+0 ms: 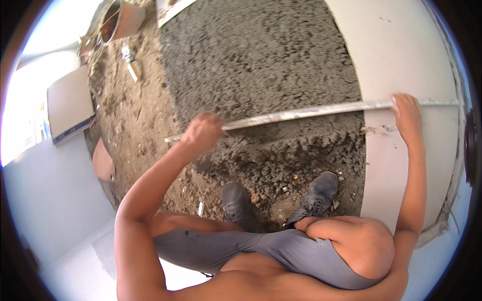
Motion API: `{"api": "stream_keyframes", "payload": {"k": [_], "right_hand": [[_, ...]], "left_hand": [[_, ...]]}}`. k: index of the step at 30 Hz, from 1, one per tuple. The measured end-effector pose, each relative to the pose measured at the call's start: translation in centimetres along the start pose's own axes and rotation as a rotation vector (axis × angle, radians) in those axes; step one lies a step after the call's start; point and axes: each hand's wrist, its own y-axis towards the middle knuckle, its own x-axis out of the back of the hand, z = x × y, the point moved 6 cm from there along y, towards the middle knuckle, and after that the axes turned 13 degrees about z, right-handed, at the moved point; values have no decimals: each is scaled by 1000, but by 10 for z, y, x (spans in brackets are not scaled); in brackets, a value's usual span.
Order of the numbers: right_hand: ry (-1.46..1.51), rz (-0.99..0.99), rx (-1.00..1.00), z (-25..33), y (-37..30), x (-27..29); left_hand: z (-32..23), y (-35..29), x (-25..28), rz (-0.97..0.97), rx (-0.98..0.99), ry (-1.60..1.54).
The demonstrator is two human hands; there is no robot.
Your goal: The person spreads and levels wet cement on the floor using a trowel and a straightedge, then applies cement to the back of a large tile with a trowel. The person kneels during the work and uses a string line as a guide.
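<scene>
A long, pale straightedge bar (pixel 296 114) lies crosswise in front of me, spanning the wet grey mortar bed (pixel 256 55) and the laid beige tiles (pixel 401 45). Toward its left end, my left hand (pixel 202 133) is closed around it, slightly blurred. My right hand (pixel 407 114) grips it farther right, above the tile surface. Beyond the bar the mortar is fairly level with a pitted texture. On the near side, loose mortar (pixel 286 155) lies in a rough heap in front of my shoes. The bar's right end reaches close to the wall.
A bucket (pixel 123 21) lies tipped on the sandy ground at upper left, with a trowel-like tool (pixel 131 65) below it. A stack of tiles (pixel 70 103) stands at the left, near a broken tile piece (pixel 103 160). The blue wall (pixel 466 210) borders the right side.
</scene>
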Motion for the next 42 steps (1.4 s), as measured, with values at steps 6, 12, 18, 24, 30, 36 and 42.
{"api": "stream_keyframes", "payload": {"k": [6, 12, 18, 24, 30, 36, 42], "right_hand": [[-23, 42, -10, -17, -30, -27], [-99, -53, 14, -22, -11, -28], [-95, -90, 44, -13, 24, -18], [-39, -23, 77, 12, -4, -1], [-26, 52, 23, 15, -41, -7], [-8, 38, 36, 13, -53, -9], [-20, 62, 77, 25, -49, -11]], "left_hand": [[-39, -32, -10, -82, -66, -91], [-6, -11, -2, -24, 139, 22], [31, 3, 30, -212, 81, -46], [-6, -15, -1, 102, 44, -201], [-36, -30, -2, 11, -103, -204], [-39, -35, -11, -19, -140, -175], [-38, -44, -14, -21, -124, -190]]}}
